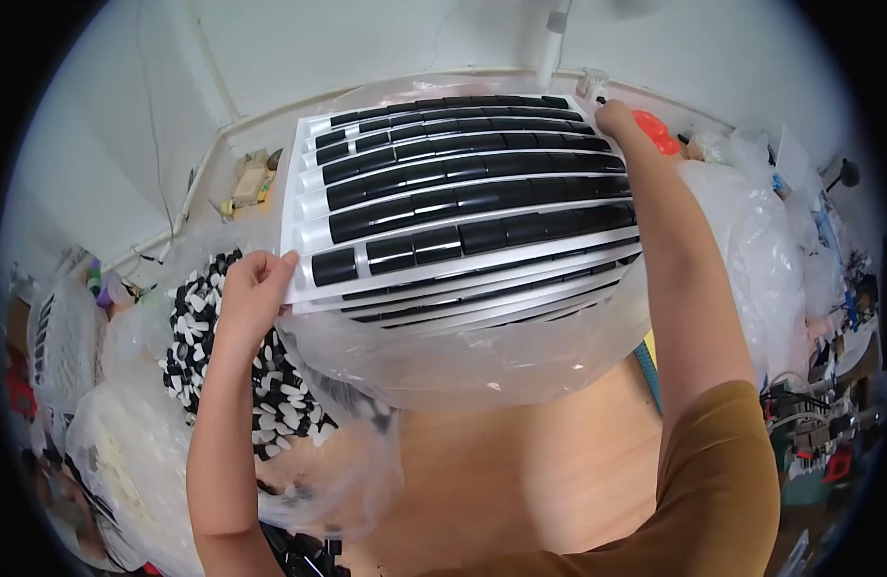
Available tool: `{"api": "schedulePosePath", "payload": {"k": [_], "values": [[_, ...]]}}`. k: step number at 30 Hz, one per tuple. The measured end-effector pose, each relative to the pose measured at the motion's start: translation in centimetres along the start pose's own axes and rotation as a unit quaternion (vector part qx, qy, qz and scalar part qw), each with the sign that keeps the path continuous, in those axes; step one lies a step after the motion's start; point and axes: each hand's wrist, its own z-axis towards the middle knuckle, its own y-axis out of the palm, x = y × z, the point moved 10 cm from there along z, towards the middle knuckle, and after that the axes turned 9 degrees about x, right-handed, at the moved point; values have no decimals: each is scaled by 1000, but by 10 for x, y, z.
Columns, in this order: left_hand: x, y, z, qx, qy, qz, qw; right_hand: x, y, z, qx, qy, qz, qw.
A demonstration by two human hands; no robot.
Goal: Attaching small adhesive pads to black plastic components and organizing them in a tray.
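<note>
My left hand (pixel 256 287) pinches the near-left corner of a flat white tray (pixel 293 207) bearing rows of glossy black cylinders (pixel 438 245); my right hand (pixel 614 117) (grip unclear to me) meets the far-right corner, likely for balance above a translucent plastic bag (pixel 434 370).

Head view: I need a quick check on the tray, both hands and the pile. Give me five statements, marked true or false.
1. The left hand grips the tray at its near left corner. True.
2. The right hand is at the tray's far right corner. True.
3. The pile lies right of the tray. False: the pile is on the left.
4. The pile is all white. False: it mixes black and white.
5. The sleeve is blue. False: the sleeve is brown.
</note>
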Motion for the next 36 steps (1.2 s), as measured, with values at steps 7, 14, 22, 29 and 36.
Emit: {"api": "schedulePosePath", "payload": {"k": [7,14,22,29,36], "values": [[36,-11,8,109,142,73,981,-5,-5,-3,74,-15,27,997],[49,-3,16,22,-14,-267,963,0,-63,-11,187,16,189,964],[78,-37,-3,14,53,-311,949,12,-129,-35,247,-8,213,945],[124,-68,-58,-19,100,-298,949,93,-161,-29,158,8,299,941],[104,-108,-121,-23,86,-359,929,36,-267,-180,182,35,241,953]]}}
